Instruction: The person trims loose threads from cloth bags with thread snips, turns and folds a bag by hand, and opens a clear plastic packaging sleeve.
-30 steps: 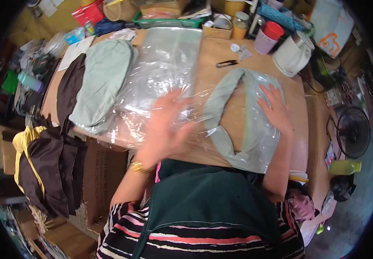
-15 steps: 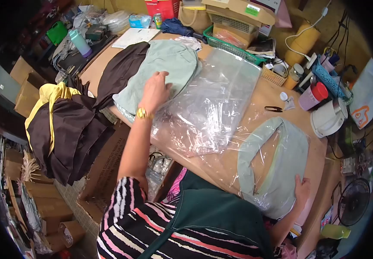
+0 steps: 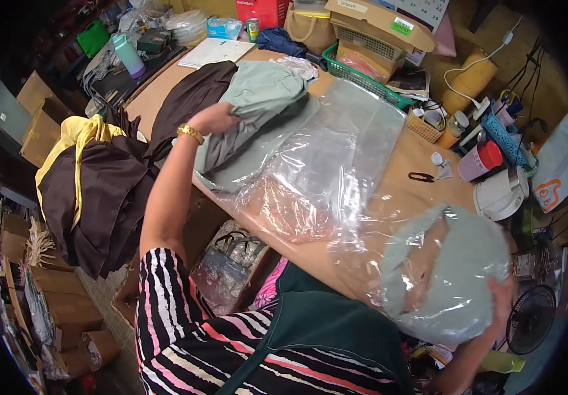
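My left hand (image 3: 217, 120) pinches the edge of a pale green cloth (image 3: 264, 85) at the upper left of the table, lifting and folding it; a dark brown cloth (image 3: 182, 99) lies beside it. At the lower right, my right hand (image 3: 499, 296) grips the outer edge of a clear bag with a pale green cloth piece (image 3: 471, 263) inside, its fingers partly hidden. Between the two hands lie clear plastic bags (image 3: 317, 164), flat and shiny. Brown and yellow cloths (image 3: 103, 191) hang off the left side of the table.
Small black snips (image 3: 421, 177) lie near a white kettle (image 3: 499, 194) and a pink cup with a red lid (image 3: 480, 160). A green basket (image 3: 369, 78) and cardboard boxes stand at the back. A black fan (image 3: 532, 319) is at the right.
My left hand moved from over the plastic to the pale green cloth and has taken hold of it, lifting its edge. My right hand has shifted right and down with the bagged piece.
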